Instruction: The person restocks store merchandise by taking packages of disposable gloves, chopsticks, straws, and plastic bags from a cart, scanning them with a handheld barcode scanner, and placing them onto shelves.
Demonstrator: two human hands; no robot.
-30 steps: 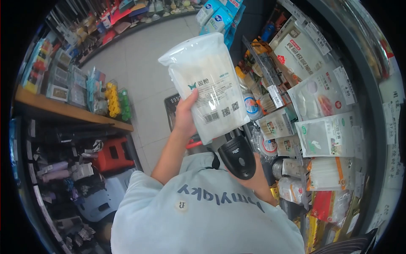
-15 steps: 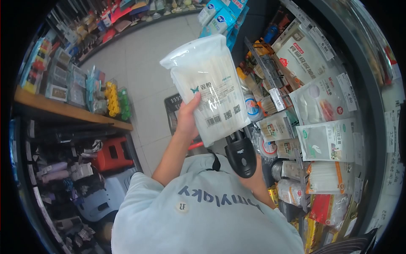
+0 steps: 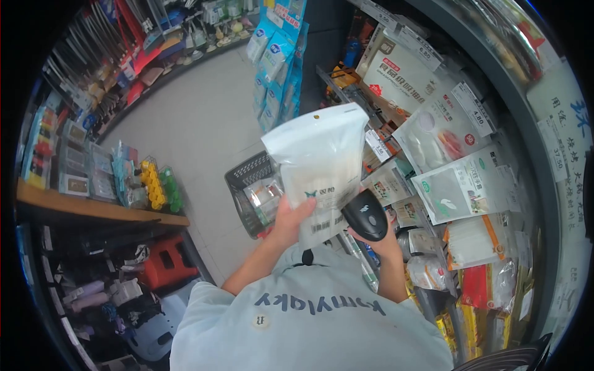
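My left hand [image 3: 292, 219] grips a clear and white plastic packet [image 3: 328, 154] by its lower left side, thumb across the front. Pale contents show through the film, and a green butterfly logo, dark print and barcodes are on it. In my right hand [image 3: 388, 238], fingers closed round it, is a black handheld barcode scanner [image 3: 366, 216]. The scanner is right beside the packet's lower right edge and partly overlaps it in view. Most of the right hand's fingers are hidden beneath the scanner.
A dark shopping basket [image 3: 238, 185] with packaged goods stands on the tiled floor beyond my left hand. At the right, a rack carries hanging packets [image 3: 455, 185] and price tags. A wooden-edged shelf [image 3: 93, 204] runs along the left. Blue packs [image 3: 275, 62] hang ahead.
The packet has come lower and tilted, its top tipping toward the camera. The scanner has risen closer to the packet's barcodes. The view has shifted, and more of the basket shows.
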